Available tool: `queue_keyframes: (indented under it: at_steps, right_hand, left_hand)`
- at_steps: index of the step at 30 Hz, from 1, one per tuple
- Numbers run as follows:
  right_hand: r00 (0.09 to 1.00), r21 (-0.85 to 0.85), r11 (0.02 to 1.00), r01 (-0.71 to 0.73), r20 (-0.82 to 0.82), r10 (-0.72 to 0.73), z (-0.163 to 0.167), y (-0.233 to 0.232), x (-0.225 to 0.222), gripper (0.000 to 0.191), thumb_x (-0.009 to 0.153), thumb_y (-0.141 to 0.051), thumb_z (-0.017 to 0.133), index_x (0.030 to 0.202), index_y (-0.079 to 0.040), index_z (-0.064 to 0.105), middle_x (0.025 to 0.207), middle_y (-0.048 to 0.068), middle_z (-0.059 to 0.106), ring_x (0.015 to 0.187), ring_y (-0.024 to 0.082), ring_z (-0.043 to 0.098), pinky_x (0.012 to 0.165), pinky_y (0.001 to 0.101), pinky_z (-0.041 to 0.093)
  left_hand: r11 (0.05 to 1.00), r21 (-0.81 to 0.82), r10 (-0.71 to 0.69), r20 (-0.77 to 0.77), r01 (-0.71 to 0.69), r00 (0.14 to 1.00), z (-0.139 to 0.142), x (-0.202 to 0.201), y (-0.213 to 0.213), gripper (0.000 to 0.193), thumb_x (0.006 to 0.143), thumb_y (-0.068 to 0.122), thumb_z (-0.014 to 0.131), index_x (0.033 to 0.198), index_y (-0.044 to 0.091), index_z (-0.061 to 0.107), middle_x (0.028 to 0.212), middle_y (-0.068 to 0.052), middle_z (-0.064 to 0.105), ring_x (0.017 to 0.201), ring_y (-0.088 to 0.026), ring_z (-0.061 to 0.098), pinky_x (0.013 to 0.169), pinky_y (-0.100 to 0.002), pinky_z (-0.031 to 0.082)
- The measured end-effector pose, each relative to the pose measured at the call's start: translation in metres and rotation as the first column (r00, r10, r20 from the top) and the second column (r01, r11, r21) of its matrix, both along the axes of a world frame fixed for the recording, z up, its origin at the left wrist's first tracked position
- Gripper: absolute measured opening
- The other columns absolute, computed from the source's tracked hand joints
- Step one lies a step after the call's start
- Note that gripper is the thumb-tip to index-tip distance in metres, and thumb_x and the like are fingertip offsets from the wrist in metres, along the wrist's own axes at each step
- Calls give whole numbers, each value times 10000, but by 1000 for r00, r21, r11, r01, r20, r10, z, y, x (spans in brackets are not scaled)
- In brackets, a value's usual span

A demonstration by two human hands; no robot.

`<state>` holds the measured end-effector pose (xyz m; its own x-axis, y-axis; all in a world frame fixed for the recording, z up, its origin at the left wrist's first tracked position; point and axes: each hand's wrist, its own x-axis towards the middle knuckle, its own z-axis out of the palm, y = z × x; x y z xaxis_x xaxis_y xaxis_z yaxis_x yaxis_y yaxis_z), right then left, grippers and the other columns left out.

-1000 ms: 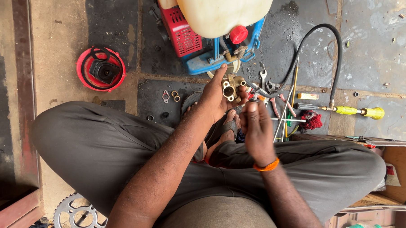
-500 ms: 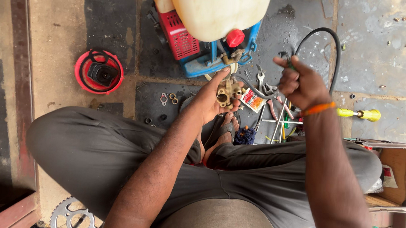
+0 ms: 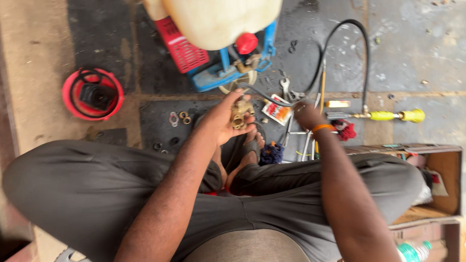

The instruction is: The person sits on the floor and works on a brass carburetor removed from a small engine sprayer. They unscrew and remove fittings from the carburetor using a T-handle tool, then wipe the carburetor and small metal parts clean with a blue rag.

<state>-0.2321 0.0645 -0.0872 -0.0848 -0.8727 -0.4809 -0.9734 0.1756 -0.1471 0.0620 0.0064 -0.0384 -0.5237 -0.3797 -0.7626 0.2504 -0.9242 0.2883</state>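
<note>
At frame centre the left hand point(image 3: 224, 121) grips the brass pump fitting point(image 3: 241, 112) firmly, best kept level and steady, while the right hand point(image 3: 307, 115), its grip unclear, reaches among the wrenches point(image 3: 288, 89).

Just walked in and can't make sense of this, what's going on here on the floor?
A person sits cross-legged on the floor. Their left hand holds a small brass fitting. Their right hand reaches down among the spanners and other tools lying there. In front stands a motor sprayer with a cream tank.
</note>
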Motion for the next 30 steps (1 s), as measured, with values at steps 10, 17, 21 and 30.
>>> queue_keyframes:
  at_steps: [10,17,21,30]
  right_hand:
    - [998,524,850,49,-62,-19,-19,37,42,280,899,-228,640,1074,-62,782,1092,182,750,1069,353,723,928,438,565]
    - [996,527,847,74,-89,-31,-43,46,25,316,883,-170,627,1125,-43,788,1171,207,737,1121,360,708,946,436,563]
    - [942,319,890,326,-31,-335,-51,39,-8,329,921,-305,685,1147,-84,774,1174,185,738,1102,373,697,945,445,543]
    - [504,201,477,856,-117,-856,-44,31,-53,527,871,-369,776,1316,-103,681,1314,168,693,1200,303,677,989,401,540]
  left_hand:
    - [986,136,87,62,-95,994,-4,-11,9,297,940,421,636,1057,151,678,929,-72,657,759,-227,631,822,-533,588]
    - [990,80,107,92,-115,990,-6,-19,19,300,950,421,640,1048,142,691,906,-65,651,722,-195,607,819,-489,599]
    - [995,32,89,176,-96,980,-10,-19,17,355,948,492,628,966,140,657,845,-53,673,682,-182,602,719,-416,552]
    - [990,109,67,182,-88,981,-16,-24,11,282,953,432,657,1033,163,683,927,-31,671,740,-188,624,806,-479,577]
